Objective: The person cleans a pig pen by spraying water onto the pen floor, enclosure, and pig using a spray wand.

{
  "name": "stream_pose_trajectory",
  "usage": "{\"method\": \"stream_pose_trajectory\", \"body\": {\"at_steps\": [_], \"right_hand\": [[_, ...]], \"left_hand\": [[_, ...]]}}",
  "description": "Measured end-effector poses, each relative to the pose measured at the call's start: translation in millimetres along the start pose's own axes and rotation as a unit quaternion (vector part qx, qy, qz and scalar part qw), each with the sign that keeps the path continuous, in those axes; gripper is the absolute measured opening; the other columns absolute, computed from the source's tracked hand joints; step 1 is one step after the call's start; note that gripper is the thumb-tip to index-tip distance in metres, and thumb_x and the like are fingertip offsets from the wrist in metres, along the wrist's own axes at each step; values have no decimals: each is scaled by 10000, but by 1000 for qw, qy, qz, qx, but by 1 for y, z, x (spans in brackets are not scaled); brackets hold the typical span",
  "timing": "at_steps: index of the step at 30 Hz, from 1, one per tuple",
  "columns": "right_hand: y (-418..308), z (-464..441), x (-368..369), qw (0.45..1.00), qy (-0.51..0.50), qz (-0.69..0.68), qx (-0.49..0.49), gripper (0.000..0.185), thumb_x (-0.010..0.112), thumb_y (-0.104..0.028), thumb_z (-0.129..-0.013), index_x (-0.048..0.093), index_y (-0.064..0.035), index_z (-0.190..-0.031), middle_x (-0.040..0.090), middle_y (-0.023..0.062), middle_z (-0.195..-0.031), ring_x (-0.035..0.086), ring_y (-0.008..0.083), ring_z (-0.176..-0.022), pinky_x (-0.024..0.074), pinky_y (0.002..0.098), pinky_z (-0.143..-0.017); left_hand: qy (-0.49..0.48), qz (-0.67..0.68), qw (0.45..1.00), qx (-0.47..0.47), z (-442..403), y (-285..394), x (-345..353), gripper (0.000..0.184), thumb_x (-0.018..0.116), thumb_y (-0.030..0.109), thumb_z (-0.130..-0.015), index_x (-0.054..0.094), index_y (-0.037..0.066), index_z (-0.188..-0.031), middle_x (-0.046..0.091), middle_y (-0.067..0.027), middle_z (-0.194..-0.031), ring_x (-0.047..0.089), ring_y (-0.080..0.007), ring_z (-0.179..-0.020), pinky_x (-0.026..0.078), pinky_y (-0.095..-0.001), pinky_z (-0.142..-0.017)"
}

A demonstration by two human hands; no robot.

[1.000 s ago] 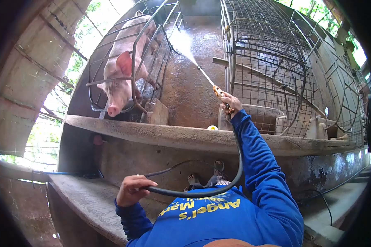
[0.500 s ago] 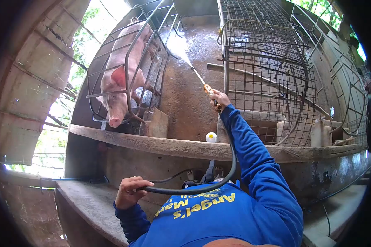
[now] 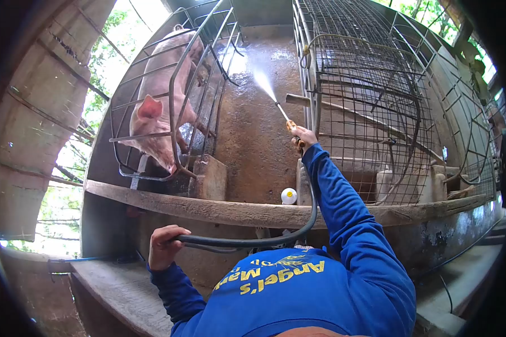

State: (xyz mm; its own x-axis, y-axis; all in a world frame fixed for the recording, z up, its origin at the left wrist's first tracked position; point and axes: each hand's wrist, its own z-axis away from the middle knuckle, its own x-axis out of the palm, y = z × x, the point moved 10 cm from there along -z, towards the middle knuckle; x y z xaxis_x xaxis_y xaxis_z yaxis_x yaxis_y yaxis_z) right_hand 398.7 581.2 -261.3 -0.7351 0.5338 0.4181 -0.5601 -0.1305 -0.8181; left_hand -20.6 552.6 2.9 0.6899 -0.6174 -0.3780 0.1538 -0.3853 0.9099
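My right hand [image 3: 303,139] is wrapped round the orange handle of a spray gun [image 3: 290,124]. A white jet of water [image 3: 263,83] leaves its thin lance and strikes the wet concrete floor [image 3: 247,140] between two pens. From the handle a black hose [image 3: 253,242] curves down and left to my left hand [image 3: 166,245], whose fingers are closed round it. On the left, a pink pig [image 3: 166,101] stands in a metal-barred crate [image 3: 173,95] with its head lowered near the front bars.
A concrete ledge [image 3: 242,213] runs across in front of me, with a white bottle with a yellow mark [image 3: 289,196] by it. Wire mesh [image 3: 371,112] covers the pen on the right, crossed by a wooden bar [image 3: 371,120]. Concrete blocks [image 3: 211,178] stand beside the crate.
The water jet first shifted left with my right hand, then back slightly right. The pig has lowered and turned its head. My left hand has moved slightly left and up with the hose.
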Motion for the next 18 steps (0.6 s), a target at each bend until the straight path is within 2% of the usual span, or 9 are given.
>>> {"method": "stream_pose_trajectory", "body": {"at_steps": [4,7,11,12,15,18], "right_hand": [[-1,-17,10,996,62,10,-55,205,527,-158,-814,514,-47,-986,475,27,-521,437,106,-350,333,261,-280],[8,-28,15,998,52,-17,-20,194,530,-150,-811,523,-47,-976,494,29,-543,447,101,-363,335,255,-285],[5,-38,21,991,109,67,-50,102,471,-168,-832,468,-102,-910,482,39,-527,396,124,-329,308,269,-294],[8,-38,28,997,62,15,-34,176,524,-156,-813,493,-70,-964,504,28,-546,446,108,-360,334,253,-285],[17,-42,35,998,63,-6,-10,182,523,-146,-816,490,-73,-980,503,30,-545,436,106,-354,324,252,-281],[25,-46,47,997,69,8,-30,144,525,-144,-819,497,-74,-941,502,35,-544,431,107,-351,314,255,-276]], "left_hand": [[-34,-6,999,27,-22,-10,-22,365,644,333,-746,621,-16,-853,566,-82,-650,521,-136,-567,377,-253,-512],[-51,9,998,31,-30,-23,-37,375,642,341,-744,620,-16,-858,565,-80,-648,523,-144,-564,378,-255,-511],[-64,12,998,26,-40,-38,-53,399,644,368,-739,620,-14,-855,568,-82,-649,523,-147,-558,379,-258,-510],[-68,17,997,23,-42,-41,-57,402,645,371,-738,621,-13,-854,569,-82,-649,523,-147,-557,379,-259,-509],[-60,27,997,35,-45,-46,-67,400,645,374,-738,623,-10,-850,571,-81,-650,522,-144,-555,378,-257,-508],[-58,26,998,27,-46,-56,-81,399,646,374,-737,624,-9,-849,572,-80,-650,518,-141,-552,373,-256,-502]]}}
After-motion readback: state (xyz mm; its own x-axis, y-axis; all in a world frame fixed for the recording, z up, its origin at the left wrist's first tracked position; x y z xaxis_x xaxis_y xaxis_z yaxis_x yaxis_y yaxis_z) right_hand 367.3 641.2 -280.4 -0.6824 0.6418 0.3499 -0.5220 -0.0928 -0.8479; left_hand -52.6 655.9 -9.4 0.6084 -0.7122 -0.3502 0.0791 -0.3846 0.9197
